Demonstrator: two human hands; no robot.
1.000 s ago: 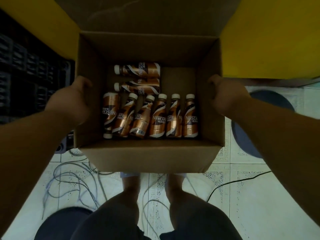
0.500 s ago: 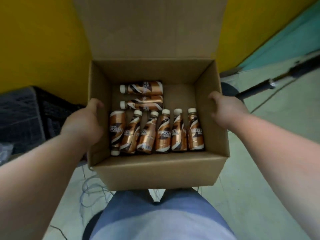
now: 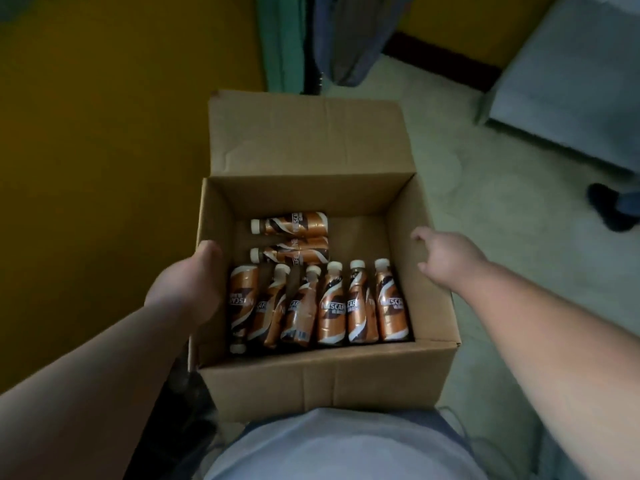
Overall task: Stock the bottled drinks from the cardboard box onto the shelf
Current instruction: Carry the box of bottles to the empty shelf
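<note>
An open cardboard box (image 3: 322, 379) is held against my belly, its far flap standing up. Several brown-and-gold bottled drinks (image 3: 330, 306) with white caps lie in a row on its bottom, and two more bottles (image 3: 292, 224) lie crosswise behind them. My left hand (image 3: 187, 289) grips the box's left wall, thumb over the rim. My right hand (image 3: 445, 252) hovers at the right wall's top edge, fingers spread, and holds nothing. No shelf is in view.
A yellow wall (image 3: 104, 150) fills the left side. Green cloth (image 3: 282, 39) and grey cloth (image 3: 349, 36) hang ahead. A grey block (image 3: 571, 84) sits on the pale floor at the upper right, a dark shoe (image 3: 606, 209) beside it.
I have turned to the right with the box, so the surroundings shifted. My right hand has let go of the right wall and opened; my left hand still grips.
</note>
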